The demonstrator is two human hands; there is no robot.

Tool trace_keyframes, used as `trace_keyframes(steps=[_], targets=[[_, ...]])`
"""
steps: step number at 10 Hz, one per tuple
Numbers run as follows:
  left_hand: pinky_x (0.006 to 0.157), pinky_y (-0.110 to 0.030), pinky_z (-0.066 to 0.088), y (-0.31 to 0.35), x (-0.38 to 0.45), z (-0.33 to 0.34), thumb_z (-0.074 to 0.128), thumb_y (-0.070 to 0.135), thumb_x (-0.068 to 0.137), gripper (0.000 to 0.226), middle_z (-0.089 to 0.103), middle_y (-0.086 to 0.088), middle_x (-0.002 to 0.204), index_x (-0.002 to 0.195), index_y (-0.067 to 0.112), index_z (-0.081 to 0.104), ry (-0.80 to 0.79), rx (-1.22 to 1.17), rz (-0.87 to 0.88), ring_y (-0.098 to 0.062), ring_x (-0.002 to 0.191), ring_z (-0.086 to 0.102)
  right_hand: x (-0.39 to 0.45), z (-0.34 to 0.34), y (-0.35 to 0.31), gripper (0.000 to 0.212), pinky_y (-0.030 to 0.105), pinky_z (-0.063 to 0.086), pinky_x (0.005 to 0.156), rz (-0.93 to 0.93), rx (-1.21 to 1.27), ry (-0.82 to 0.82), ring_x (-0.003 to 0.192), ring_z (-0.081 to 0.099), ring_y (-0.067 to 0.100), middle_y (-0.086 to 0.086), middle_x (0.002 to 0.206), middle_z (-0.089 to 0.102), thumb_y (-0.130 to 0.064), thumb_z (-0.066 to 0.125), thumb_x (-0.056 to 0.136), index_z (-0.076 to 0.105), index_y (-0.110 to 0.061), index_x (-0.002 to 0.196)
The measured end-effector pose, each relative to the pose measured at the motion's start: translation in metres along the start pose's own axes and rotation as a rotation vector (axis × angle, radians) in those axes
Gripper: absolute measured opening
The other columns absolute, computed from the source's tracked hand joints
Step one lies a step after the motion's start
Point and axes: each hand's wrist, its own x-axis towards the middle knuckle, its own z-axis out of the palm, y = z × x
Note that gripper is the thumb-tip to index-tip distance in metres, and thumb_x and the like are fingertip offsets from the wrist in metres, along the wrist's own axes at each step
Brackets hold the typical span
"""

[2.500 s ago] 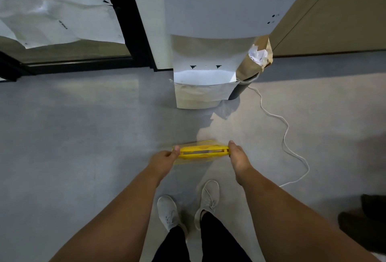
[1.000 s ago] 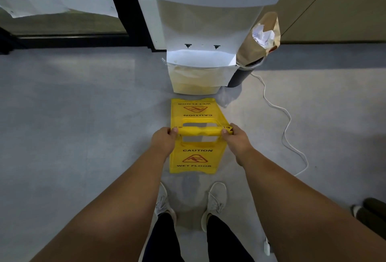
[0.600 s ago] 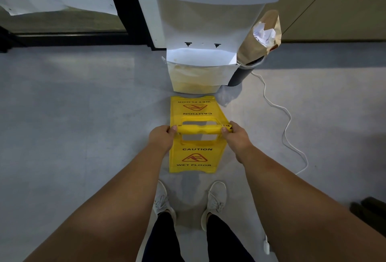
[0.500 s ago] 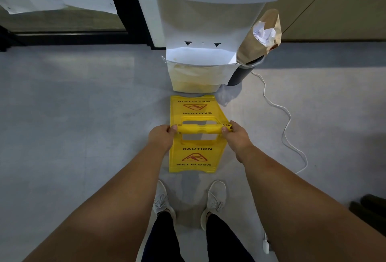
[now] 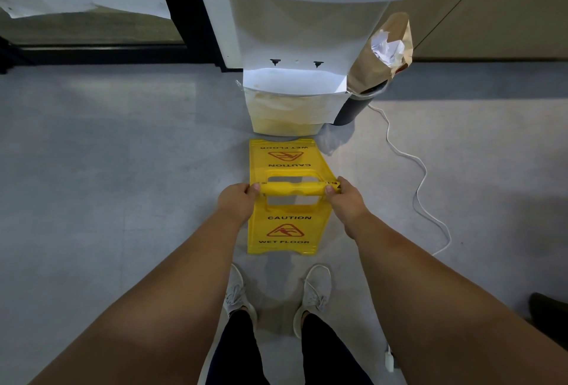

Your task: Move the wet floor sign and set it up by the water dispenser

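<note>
The wet floor sign stands on the grey floor with its two yellow panels spread apart, its far panel just in front of the base of the white water dispenser. The left hand and right hand grip opposite ends of the sign's top handle, fingers curled around it. A dark bin lined with a brown paper bag stands beside the dispenser, and a white cord trails across the floor.
</note>
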Motion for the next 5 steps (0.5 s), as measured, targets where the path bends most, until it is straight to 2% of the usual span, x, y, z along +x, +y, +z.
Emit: trace_keyframes(steps=[2,4,5], targets=[[0.086,-0.043,0.048,0.002,-0.001,0.002,0.037,0.038,0.100,0.050,0.067,-0.023,0.110,0.113,0.000,0.065,0.004,-0.022,-0.024,-0.038,0.103,0.060,-0.002,0.002,-0.002,0.060,0.046,0.031,0.113,0.028,0.013,0.002,0.142,0.031,0.034,0.012,0.157,0.030,-0.031,0.043,0.101,0.019,-0.015,0.153],[0.090,-0.046,0.049,0.006,-0.008,0.000,0.038,0.035,0.099,0.044,0.065,-0.022,0.112,0.113,0.001,0.063,-0.011,-0.053,-0.010,-0.038,0.104,0.059,-0.008,0.001,-0.007,0.061,0.045,0.031,0.112,0.043,0.015,0.001,0.143,0.030,0.034,0.011,0.158,0.028,-0.033,0.041,0.101,0.017,-0.015,0.154],[0.086,-0.046,0.048,0.012,-0.014,-0.004,0.041,0.033,0.098,0.040,0.064,-0.025,0.108,0.106,-0.001,0.062,-0.008,-0.054,-0.001,-0.040,0.103,0.059,-0.015,-0.003,-0.015,0.060,0.044,0.031,0.113,0.013,0.012,0.015,0.143,0.030,0.033,0.011,0.158,0.028,-0.031,0.042,0.101,0.019,-0.015,0.153]])
